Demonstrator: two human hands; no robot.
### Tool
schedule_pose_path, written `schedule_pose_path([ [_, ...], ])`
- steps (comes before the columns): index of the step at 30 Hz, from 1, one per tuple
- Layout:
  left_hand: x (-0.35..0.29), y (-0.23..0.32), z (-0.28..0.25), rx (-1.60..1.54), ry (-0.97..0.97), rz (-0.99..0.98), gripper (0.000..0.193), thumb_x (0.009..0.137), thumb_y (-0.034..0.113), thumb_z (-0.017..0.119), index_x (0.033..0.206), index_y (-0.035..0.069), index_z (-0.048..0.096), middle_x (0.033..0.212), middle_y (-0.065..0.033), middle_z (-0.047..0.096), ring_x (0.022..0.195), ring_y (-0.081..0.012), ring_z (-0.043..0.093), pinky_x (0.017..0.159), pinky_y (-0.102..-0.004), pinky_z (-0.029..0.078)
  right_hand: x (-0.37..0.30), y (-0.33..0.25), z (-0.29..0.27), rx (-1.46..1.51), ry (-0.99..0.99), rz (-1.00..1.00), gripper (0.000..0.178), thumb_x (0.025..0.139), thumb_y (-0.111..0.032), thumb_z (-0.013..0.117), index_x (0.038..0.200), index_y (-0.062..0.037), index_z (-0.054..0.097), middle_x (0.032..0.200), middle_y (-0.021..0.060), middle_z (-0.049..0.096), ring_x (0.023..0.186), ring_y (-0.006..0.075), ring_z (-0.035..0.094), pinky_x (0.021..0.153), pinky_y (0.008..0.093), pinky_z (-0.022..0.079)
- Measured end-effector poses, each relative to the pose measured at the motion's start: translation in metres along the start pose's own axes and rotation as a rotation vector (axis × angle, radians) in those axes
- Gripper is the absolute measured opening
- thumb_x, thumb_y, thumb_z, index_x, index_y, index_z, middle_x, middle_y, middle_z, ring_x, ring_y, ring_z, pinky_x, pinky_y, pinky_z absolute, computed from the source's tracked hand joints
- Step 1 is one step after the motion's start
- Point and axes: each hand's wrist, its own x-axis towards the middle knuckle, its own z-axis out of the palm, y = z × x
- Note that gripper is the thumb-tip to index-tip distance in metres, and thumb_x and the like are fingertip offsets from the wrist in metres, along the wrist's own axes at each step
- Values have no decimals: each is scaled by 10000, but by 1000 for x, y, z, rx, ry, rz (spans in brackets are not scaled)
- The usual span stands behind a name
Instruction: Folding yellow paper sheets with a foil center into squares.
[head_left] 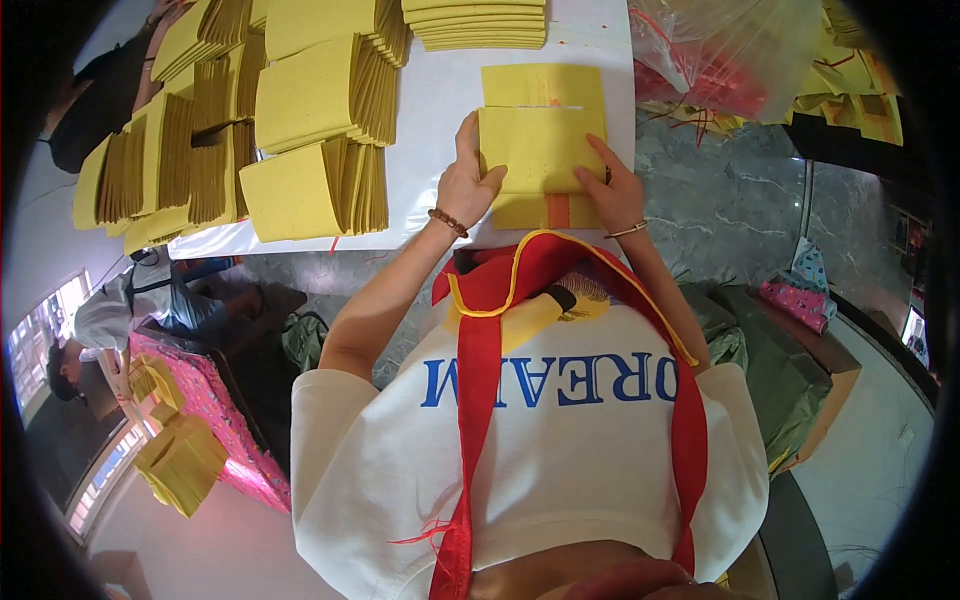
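In the head view I have both bare hands working at the near part of a white desk (440, 85), with an upper yellow sheet (540, 150) between them. The left hand (468, 175) grips this sheet at its left edge, the index finger stretched along the side and the thumb against the near corner. The right hand (612, 190) grips the opposite edge, its index finger and thumb resting over the yellow surface; how hard either hand presses I cannot tell. The sheet lies across lower yellow paper (540, 84), which shows beyond its far edge and again at its near edge, where I see an orange strip (557, 211). A beaded bracelet (448, 222) circles the left wrist and a thin bangle (628, 229) the right. To the left on the desk, well apart from the hands, I see fanned yellow stacks (300, 100), and another flat yellow stack (474, 25) sits farther off, near the middle. On the far right a clear plastic bag (725, 50) shows red inside, above a grey marbled floor (715, 185). At the near left a co-worker (110, 310) reaches toward yellow bundles (180, 460) beside a pink patterned cloth (215, 415). I also see the wearer's red apron (480, 400) over a white shirt (590, 460).
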Motion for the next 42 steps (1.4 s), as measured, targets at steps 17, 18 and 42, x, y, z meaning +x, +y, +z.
schedule_pose_path([
  [17,15,20,-18,137,-84,-135,852,722,178,654,1372,67,114,821,-203,608,767,-382,595,674,-423,468,5,4,4,-179,4,48,511,732,-277,662,1214,-164,534,935,160,644,823,251,635,721,316,482],
  [18,14,28,-20,246,-53,-178,822,722,180,660,1368,64,164,898,-199,607,835,-373,587,724,-426,460,5,2,4,-195,-2,62,510,732,-274,663,1213,-164,535,943,159,643,833,251,635,728,318,482],
  [42,14,8,11,590,-51,627,646,785,341,560,1305,28,339,1368,-190,282,1253,-360,267,1006,-472,229,14,-8,34,-695,-101,-562,653,853,-546,378,1315,-84,373,1397,92,315,1308,233,263,1022,567,150],
])
